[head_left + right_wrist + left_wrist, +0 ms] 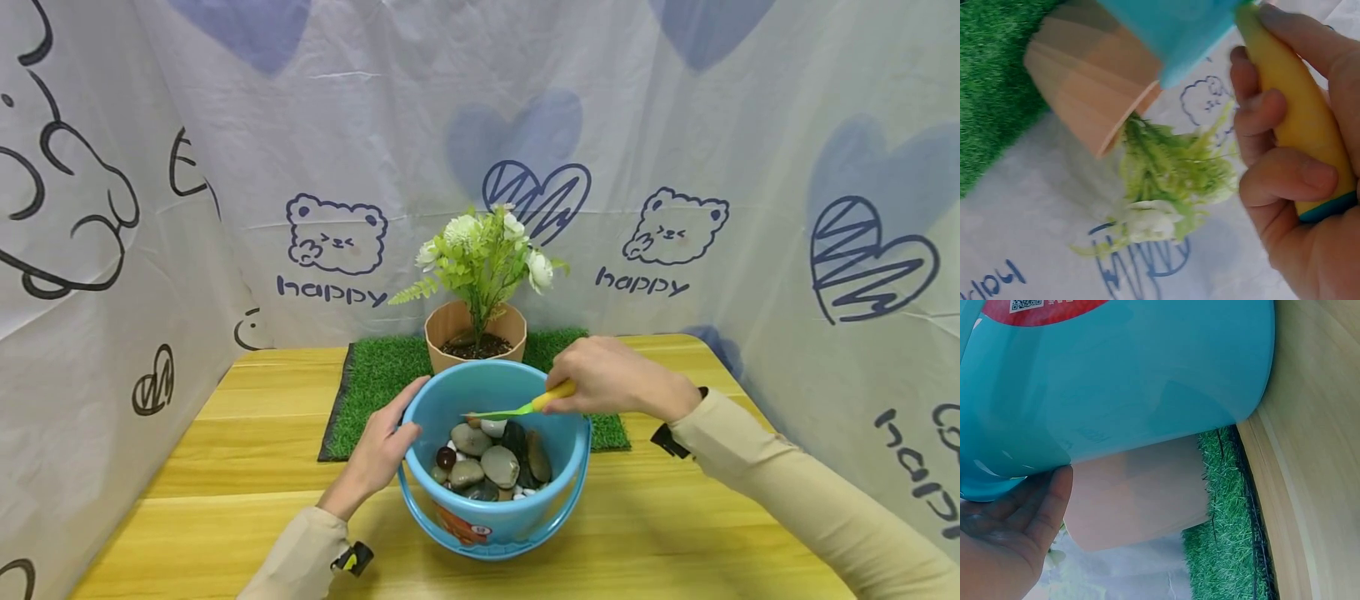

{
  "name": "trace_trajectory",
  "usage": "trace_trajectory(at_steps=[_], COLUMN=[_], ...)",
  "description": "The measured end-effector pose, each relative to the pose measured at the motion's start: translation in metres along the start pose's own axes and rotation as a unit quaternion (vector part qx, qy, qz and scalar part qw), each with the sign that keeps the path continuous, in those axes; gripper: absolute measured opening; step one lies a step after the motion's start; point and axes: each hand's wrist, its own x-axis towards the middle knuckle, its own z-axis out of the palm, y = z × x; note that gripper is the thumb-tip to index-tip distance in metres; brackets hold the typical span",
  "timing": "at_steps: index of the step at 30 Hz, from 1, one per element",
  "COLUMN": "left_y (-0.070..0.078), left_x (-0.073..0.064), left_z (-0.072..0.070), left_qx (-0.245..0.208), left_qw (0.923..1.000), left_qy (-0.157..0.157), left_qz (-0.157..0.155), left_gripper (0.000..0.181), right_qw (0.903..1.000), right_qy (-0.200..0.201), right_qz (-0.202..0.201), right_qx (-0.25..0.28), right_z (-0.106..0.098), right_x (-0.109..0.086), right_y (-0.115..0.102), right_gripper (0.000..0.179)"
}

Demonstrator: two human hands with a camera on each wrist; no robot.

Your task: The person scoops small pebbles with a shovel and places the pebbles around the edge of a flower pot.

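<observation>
In the frame's lower centre, the left hand (382, 442) grips the rim of the bucket (525, 520), probably heavy with slippery stones (500, 467), while the right hand (603, 377) holds the trowel (525, 409), likely light and stiff, by its yellow handle (1297, 112), the surest grip.

From my head, one camera looks forward and down across the bench (217, 450) to the far curtain (420, 108), with my left hand (377, 446) and right hand (607, 377) in view. My left-wrist camera faces far, turned sideways, close to the bucket (1141, 381). My right-wrist camera also faces far, nearly upside down, close to the yellow handle (1300, 119). All three share the bucket, pot (1082, 69) and grass mat (991, 87).
</observation>
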Motion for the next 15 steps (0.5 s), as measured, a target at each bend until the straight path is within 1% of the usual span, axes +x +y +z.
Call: trace_trajectory(at_steps=[3,6,11,15], left_y=[0.000,0.001,0.001,0.001], left_x=[0.000,0.000,0.000,-0.001], left_z=[0.000,0.000,0.000,0.000], left_qx=[-0.001,-0.002,0.001,0.002], left_qw=[1.0000,1.0000,1.0000,1.0000], left_qy=[0.000,0.000,-0.001,0.000], left_qz=[0.000,-0.001,-0.005,-0.009], left_gripper=[0.066,0.066,0.066,0.066], right_qw=[0.9994,0.9984,0.9961,0.9947], right_qy=[-0.035,-0.056,-0.089,-0.102], right_qz=[0.001,-0.004,0.003,0.004], right_qx=[0.006,0.010,0.001,-0.016], right_z=[-0.007,-0.013,-0.019,-0.022], right_x=[0.003,0.006,0.010,0.013], right_y=[-0.007,-0.011,-0.017,-0.022], right_gripper=[0.013,0.013,0.028,0.042])
